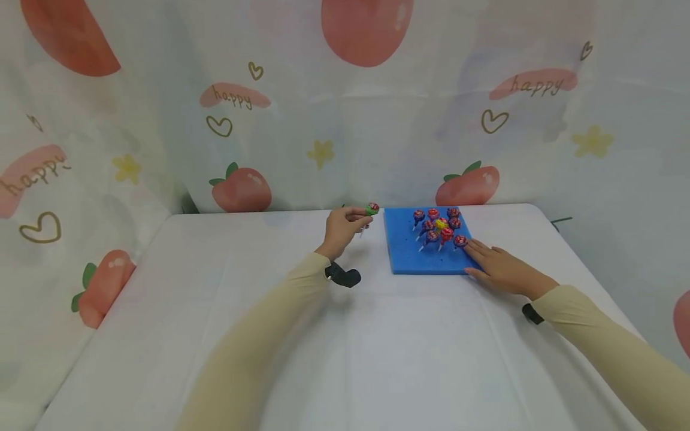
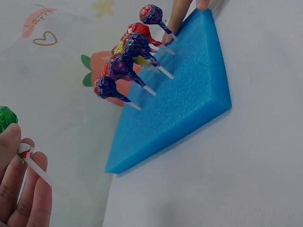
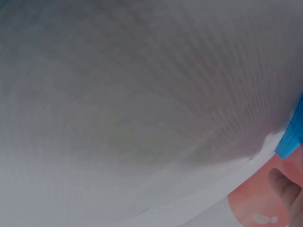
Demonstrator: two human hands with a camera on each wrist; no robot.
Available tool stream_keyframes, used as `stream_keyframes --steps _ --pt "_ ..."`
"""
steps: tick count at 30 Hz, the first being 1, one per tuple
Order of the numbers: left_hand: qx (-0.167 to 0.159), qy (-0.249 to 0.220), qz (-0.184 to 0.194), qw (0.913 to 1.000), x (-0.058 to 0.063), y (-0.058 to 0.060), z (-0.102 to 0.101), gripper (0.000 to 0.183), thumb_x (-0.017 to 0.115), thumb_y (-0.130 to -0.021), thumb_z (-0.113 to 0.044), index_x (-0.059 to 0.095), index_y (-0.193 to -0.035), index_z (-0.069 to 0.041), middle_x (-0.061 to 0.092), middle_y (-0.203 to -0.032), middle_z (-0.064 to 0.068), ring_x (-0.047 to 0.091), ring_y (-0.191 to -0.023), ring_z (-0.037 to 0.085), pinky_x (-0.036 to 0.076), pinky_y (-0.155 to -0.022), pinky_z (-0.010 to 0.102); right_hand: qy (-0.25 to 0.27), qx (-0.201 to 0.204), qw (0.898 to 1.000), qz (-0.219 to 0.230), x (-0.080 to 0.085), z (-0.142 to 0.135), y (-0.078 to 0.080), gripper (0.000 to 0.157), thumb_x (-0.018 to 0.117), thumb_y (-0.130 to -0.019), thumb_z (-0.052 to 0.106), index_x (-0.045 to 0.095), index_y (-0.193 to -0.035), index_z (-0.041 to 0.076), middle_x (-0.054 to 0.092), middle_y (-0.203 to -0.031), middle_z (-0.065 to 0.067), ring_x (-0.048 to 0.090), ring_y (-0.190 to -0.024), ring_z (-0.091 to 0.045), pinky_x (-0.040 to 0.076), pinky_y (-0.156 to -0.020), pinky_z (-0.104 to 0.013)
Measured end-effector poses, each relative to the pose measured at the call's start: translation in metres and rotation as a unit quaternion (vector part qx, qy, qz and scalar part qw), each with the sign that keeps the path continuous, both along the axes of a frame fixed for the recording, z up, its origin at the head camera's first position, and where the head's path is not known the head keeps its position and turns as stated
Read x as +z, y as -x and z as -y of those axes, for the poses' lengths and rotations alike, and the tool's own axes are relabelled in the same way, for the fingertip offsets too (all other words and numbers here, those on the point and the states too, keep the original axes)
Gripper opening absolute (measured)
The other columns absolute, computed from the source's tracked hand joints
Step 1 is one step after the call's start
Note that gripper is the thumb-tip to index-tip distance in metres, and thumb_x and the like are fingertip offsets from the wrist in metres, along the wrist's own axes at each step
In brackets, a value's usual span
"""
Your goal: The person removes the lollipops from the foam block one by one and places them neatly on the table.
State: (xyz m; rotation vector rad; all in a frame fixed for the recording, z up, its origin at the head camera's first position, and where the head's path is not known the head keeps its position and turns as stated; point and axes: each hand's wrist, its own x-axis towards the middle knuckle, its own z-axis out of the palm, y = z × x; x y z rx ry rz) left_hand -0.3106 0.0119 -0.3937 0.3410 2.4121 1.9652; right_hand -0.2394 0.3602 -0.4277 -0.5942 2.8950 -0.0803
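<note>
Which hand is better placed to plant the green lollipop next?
Probably the left hand: it pinches the green lollipop, stick downward, beside the blue block. The right hand rests at the block's right edge.

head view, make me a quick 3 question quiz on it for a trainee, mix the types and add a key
1. Which hand holds the green-wrapped lollipop?

2. True or false: the other lollipops lie flat beside the blue board.

3. What does the right hand touch?
A) the green-wrapped lollipop
B) the right side of the blue board
C) the left side of the blue board

Key:
1. The left hand.
2. False; they stand on their sticks in the blue board.
3. B
</note>
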Motion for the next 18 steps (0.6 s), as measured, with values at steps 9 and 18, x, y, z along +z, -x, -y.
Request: stream_keyframes --steps 9,18 --pt "0.026 -0.001 0.035 0.999 0.009 -0.01 0.049 0.027 0.07 -0.083 -0.007 0.066 -0.109 0.001 0.069 -0.103 0.018 0.068 -0.082 0.014 0.056 -0.076 0.023 0.0 -0.003 1.0 -0.009 -0.002 0.001 0.0 0.076 0.045 -0.095 0.049 0.03 -0.141 -0.009 0.024 -0.149 -0.032 0.022 -0.136 -0.048 0.021 -0.108 -0.065" --pt "0.064 0.019 0.042 0.9969 0.008 -0.019 0.106 0.033 0.068 -0.083 -0.002 0.062 -0.115 0.004 0.066 -0.11 0.022 0.066 -0.087 0.012 0.055 -0.076 0.021 -0.003 -0.002 1.0 0.0 0.003 0.005 -0.002 0.079 0.048 -0.093 0.049 0.029 -0.141 -0.01 0.023 -0.148 -0.033 0.023 -0.136 -0.049 0.025 -0.107 -0.063"
